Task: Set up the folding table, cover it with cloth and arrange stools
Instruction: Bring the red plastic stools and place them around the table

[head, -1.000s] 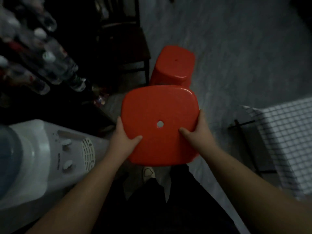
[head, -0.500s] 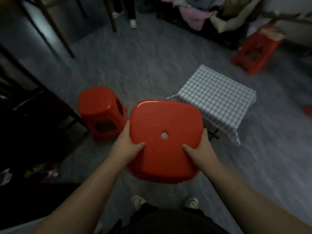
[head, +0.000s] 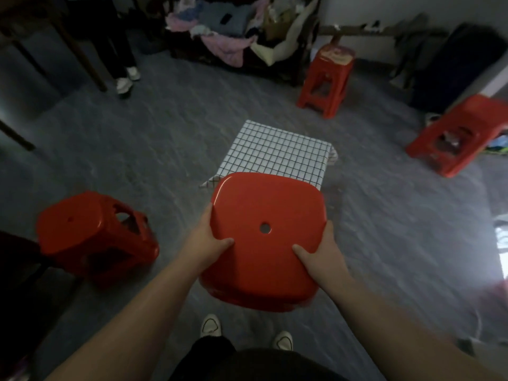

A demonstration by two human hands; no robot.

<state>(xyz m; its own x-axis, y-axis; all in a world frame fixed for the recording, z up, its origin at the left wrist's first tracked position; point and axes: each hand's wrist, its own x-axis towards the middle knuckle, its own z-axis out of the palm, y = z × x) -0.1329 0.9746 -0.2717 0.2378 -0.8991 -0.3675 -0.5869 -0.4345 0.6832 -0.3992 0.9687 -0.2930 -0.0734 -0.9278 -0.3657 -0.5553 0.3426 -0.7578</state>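
Both hands, the left hand (head: 204, 244) and the right hand (head: 321, 253), grip a red plastic stool (head: 265, 237) by its seat edges, up off the floor, just near of the checked cloth (head: 277, 155) covering the small worktop.

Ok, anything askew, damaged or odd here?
The red stool at the right edge looks tipped, its seat sloping, though the wide lens may exaggerate that. The stool by the far wall has something pale on its seat. The carried stool, gripped by left hand and right hand, looks sound.
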